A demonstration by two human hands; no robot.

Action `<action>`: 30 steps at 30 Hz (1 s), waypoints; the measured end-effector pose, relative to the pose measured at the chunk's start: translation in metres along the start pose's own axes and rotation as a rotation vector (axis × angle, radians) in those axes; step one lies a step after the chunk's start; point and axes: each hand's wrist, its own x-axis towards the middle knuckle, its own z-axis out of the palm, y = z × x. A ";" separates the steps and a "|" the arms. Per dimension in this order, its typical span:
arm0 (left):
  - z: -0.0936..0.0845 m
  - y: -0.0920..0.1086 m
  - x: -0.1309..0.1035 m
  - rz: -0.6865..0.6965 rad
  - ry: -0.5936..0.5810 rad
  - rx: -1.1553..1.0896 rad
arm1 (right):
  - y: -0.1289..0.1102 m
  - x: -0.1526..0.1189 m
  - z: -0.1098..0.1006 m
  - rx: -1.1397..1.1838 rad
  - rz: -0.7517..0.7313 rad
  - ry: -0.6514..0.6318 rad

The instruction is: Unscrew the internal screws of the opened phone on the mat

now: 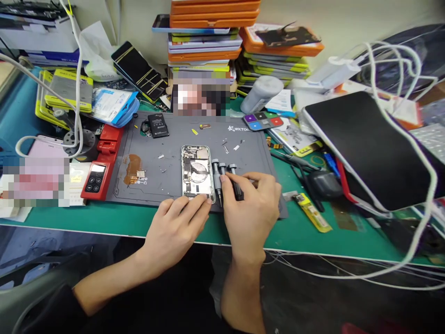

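An opened phone (196,172) lies on the grey work mat (153,153), its inner parts exposed. At its lower edge, the bent fingers of my left hand (179,218) are closed against the frame and cover the bottom corner. Just right of the phone, several screwdrivers (216,178) with grey caps stand side by side. My right hand (253,202) pinches among them with thumb and index finger, closed on a screwdriver; which one exactly is partly hidden by the fingers.
A black battery (158,125) and small loose parts lie on the mat. A red device (94,178) borders it on the left. Boxes (208,44) are stacked behind. To the right are a yellow packet (313,212), a large black panel (368,144) and white cables (422,222).
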 end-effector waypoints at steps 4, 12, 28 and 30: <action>0.001 -0.001 0.001 -0.004 0.009 -0.039 | 0.001 0.001 0.000 0.041 0.034 0.000; -0.004 -0.001 0.005 0.073 -0.090 0.024 | 0.000 0.001 -0.001 0.096 0.089 0.005; -0.002 -0.002 0.004 0.020 -0.058 -0.045 | -0.002 0.001 -0.007 0.358 0.213 0.016; -0.002 -0.001 0.004 0.018 -0.068 -0.049 | -0.002 -0.001 -0.008 0.410 0.272 0.069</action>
